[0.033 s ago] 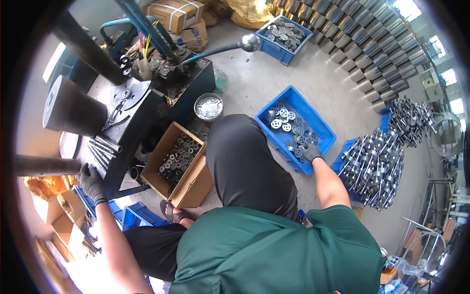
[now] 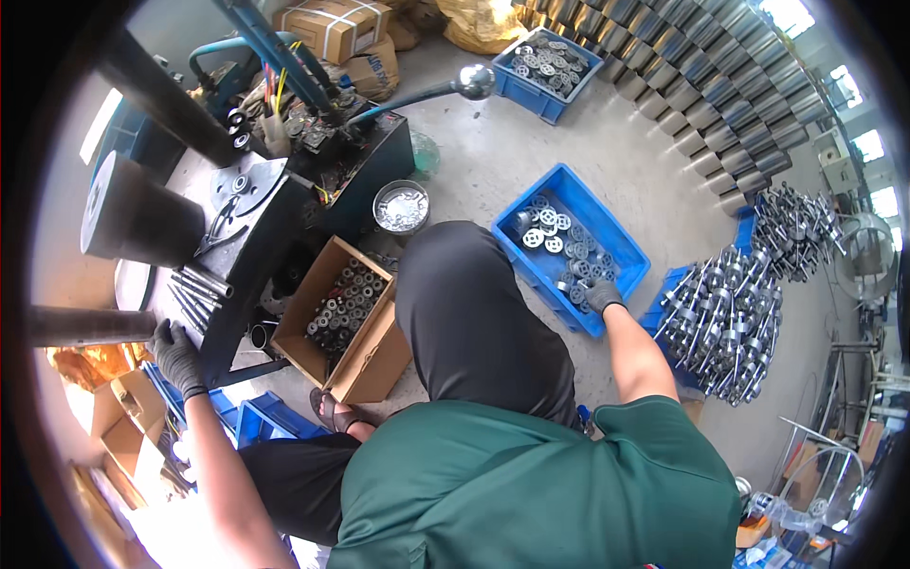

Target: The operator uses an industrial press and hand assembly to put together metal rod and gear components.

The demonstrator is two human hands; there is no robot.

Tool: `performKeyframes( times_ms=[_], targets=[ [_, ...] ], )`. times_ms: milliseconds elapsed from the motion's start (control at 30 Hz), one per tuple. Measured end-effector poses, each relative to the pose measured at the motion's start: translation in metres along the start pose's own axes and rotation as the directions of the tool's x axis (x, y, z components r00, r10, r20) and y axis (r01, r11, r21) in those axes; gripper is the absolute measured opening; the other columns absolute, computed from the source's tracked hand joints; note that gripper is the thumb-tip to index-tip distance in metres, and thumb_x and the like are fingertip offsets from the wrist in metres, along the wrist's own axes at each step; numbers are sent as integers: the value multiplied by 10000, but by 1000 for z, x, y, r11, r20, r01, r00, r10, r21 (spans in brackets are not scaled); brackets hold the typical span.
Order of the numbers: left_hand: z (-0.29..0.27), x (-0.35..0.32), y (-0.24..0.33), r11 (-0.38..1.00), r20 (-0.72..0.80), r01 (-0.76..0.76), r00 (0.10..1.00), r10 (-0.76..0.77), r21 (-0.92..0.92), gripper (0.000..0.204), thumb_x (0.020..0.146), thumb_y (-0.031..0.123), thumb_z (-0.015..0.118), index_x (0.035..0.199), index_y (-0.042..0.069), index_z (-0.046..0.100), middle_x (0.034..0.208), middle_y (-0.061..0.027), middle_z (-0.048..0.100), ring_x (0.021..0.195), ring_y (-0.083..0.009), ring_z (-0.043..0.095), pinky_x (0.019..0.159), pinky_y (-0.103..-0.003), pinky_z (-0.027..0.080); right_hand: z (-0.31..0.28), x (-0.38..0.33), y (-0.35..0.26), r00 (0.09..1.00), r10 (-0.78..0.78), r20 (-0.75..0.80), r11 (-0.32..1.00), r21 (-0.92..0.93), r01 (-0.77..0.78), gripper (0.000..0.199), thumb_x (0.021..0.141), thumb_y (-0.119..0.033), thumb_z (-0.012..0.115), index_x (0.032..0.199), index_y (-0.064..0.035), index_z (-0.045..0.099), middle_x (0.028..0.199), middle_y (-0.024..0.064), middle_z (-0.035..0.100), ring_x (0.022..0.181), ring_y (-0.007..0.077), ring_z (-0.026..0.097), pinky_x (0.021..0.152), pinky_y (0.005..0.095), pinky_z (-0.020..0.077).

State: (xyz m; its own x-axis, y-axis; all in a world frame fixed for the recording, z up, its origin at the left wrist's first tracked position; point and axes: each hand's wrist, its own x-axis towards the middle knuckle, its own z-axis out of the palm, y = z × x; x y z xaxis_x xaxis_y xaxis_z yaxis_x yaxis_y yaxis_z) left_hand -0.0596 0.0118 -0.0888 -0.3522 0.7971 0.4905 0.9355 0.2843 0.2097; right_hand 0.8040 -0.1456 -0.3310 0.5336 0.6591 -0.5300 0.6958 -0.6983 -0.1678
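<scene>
My right hand, in a dark grey glove, reaches over the near rim of a blue plastic crate. Its fingertips are down among round metal discs with cut-out holes; whether they grip one is hidden. My left hand, gloved alike, is at the edge of a dark metal work table. Its fingers are stretched and somewhat apart, next to the end of a thick dark cylinder. Several metal rods lie on the table close by.
Between my legs and the table stands an open cardboard box of small metal rings. A metal bucket holds small shiny parts. Farther off is another blue crate of discs. Shafts with metal cylinders are heaped at right; stacked metal tubes stand behind.
</scene>
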Motion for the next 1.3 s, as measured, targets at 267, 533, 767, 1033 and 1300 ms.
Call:
performKeyframes(
  times_ms=[267, 533, 767, 1033, 1300],
  targets=[
    [13, 6, -13, 999, 39, -12, 999, 11, 43, 365, 1017, 285, 618, 1258, 17, 677, 1221, -212, 721, 1140, -347, 683, 1008, -408, 501, -20, -14, -23, 993, -86, 79, 980, -175, 98, 547, 854, -317, 696, 1397, -260, 658, 1279, 192, 706, 1192, 354, 677, 1046, 433, 515],
    [14, 8, -11, 1000, 43, -22, 999, 21, 21, 364, 1006, 304, 606, 1234, 36, 699, 1215, -211, 693, 1123, -384, 669, 992, -437, 501, 0, 12, -34, 918, -362, 162, 866, -307, 395, 383, 841, -335, 693, 1195, -191, 717, 1179, 197, 727, 1108, 387, 696, 956, 479, 543],
    [-2, 3, -6, 998, 33, 28, 999, -30, 61, 336, 999, 276, 615, 1204, 24, 701, 1206, -198, 699, 1127, -391, 662, 985, -450, 502, 19, 26, -54, 923, -287, 256, 856, -363, 367, 322, 924, -195, 607, 1221, -140, 720, 1283, 176, 707, 1196, 347, 684, 989, 470, 548],
    [3, 0, 14, 993, 24, 109, 994, -108, -44, 325, 981, 224, 637, 1212, 2, 694, 1226, -246, 692, 1156, -408, 654, 1023, -454, 490, 31, 39, -48, 952, -196, 235, 878, -390, 277, 343, 933, -213, 592, 1237, -122, 720, 1302, 194, 697, 1214, 369, 674, 1011, 478, 539],
    [5, 3, 17, 989, 78, 133, 989, -128, -61, 313, 994, 210, 623, 1219, 1, 684, 1219, -247, 685, 1173, -419, 637, 1034, -459, 480, 19, 32, -50, 954, -212, 211, 845, -451, 288, 359, 939, -234, 585, 1247, -120, 729, 1324, 207, 682, 1232, 369, 665, 1019, 483, 539]
  ],
)
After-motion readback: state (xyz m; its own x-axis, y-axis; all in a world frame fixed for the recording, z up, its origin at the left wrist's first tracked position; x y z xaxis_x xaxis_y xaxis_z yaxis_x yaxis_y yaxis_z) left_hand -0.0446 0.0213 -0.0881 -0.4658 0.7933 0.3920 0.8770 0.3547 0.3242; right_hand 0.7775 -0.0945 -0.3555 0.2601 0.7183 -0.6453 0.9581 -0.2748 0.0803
